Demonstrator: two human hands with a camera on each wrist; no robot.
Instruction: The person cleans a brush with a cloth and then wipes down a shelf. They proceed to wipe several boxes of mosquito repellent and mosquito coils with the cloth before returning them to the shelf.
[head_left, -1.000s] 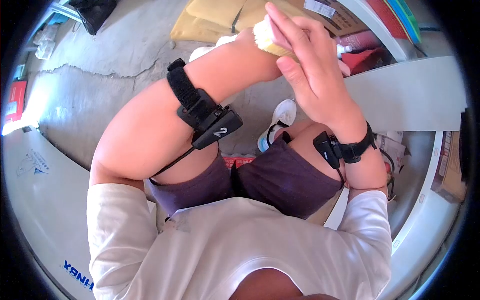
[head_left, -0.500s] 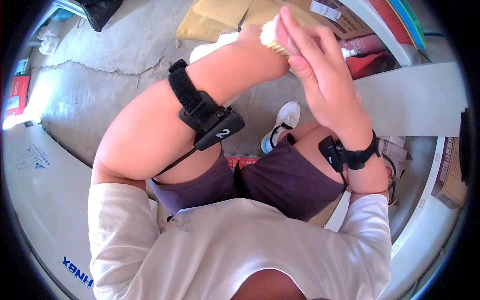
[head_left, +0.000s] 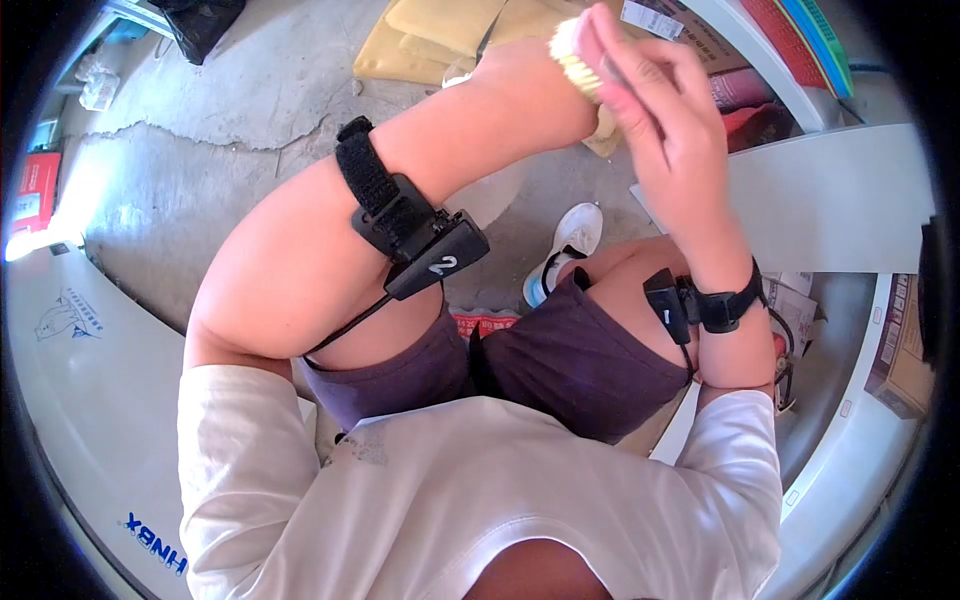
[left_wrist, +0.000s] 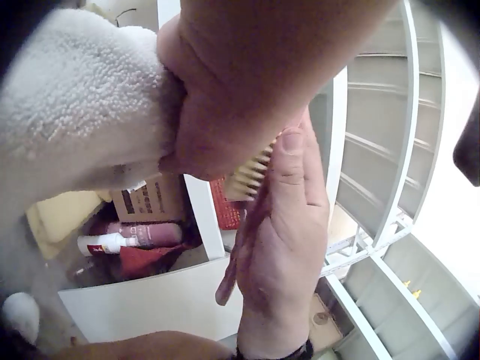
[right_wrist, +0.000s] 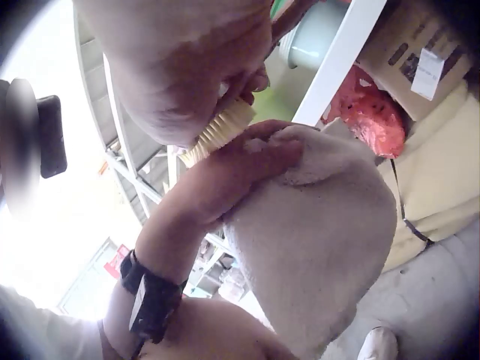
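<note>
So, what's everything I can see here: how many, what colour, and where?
Brush: one, pink with pale bristles, in the right hand
Fleecy cloth: one, white, hanging from the left hand
Cardboard boxes: at least two, brown, ahead and to the right
Padding: several pieces, yellow, on the floor
Bottle: one, white, beside the box ahead
Crumpled item: one, red, near that box
Black bag: one, black, far left
Panel: one, whitish, person's left
Shelving: count unclear, pale, around
Wrist devices: two, black, on the arms
Shoe: one clear, white, below
Shirt: one, white, worn
Shorts: one pair, dark purple, worn
Right hand and left hand: two, in front
</note>
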